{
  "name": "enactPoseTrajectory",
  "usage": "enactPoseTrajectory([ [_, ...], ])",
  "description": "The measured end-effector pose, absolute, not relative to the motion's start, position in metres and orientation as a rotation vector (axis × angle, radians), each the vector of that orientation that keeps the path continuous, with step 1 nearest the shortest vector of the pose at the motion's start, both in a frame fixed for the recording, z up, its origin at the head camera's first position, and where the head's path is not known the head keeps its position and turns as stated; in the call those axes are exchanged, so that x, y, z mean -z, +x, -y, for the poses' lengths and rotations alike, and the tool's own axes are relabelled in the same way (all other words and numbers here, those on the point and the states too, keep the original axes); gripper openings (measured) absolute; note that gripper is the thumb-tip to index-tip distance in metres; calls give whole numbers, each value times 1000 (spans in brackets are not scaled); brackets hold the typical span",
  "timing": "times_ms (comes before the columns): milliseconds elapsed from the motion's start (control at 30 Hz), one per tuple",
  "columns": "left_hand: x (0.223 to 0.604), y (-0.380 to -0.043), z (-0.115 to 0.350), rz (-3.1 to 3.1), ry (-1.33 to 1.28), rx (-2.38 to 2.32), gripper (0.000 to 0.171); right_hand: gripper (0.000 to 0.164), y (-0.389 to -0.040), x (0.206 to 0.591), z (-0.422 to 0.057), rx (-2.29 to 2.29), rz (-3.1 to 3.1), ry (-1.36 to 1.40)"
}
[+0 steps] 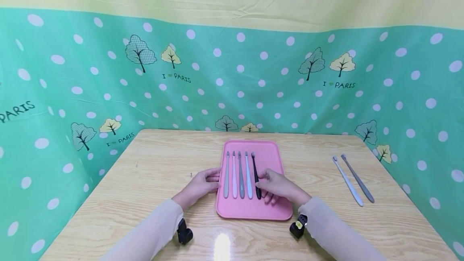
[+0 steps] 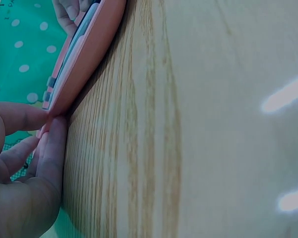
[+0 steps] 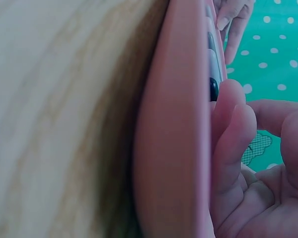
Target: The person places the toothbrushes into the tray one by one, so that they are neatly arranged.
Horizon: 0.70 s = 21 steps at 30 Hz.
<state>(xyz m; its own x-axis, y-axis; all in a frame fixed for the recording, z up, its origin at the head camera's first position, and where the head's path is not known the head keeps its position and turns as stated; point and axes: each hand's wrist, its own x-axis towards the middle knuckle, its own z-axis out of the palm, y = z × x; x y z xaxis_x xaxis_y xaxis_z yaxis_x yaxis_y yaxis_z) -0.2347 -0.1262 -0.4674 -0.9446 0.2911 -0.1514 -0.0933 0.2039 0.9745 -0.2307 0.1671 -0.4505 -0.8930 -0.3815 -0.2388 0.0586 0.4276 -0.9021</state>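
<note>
A pink tray [image 1: 270, 208] lies on the table with several toothbrushes side by side, heads toward the back. From the left they run grey-green [image 1: 226, 176], whitish [image 1: 234, 176], dark grey [image 1: 241, 176] and light blue [image 1: 248, 176], ending with a black toothbrush [image 1: 255, 168]. My left hand [image 1: 199, 186] grips the tray's left edge; in the left wrist view its thumb [image 2: 25, 116] presses the rim. My right hand [image 1: 279, 185] is over the tray's right half, thumb and forefinger pinching the black toothbrush. Its other fingers [image 3: 233, 144] hang beside the brush, partly curled.
To the right on the wooden table [image 1: 163, 152] lie two more toothbrushes, one light blue [image 1: 348, 181] and one grey [image 1: 358, 178], slanted nearly parallel. A green dotted curtain [image 1: 253, 92] hangs behind and along the sides of the table.
</note>
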Motion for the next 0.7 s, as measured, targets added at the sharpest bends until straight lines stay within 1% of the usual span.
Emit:
enactPoseTrajectory([
  [700,467,-234,125,-2164,157,-1842,60,54,-227,444,-181,1426,-2316,-259],
])
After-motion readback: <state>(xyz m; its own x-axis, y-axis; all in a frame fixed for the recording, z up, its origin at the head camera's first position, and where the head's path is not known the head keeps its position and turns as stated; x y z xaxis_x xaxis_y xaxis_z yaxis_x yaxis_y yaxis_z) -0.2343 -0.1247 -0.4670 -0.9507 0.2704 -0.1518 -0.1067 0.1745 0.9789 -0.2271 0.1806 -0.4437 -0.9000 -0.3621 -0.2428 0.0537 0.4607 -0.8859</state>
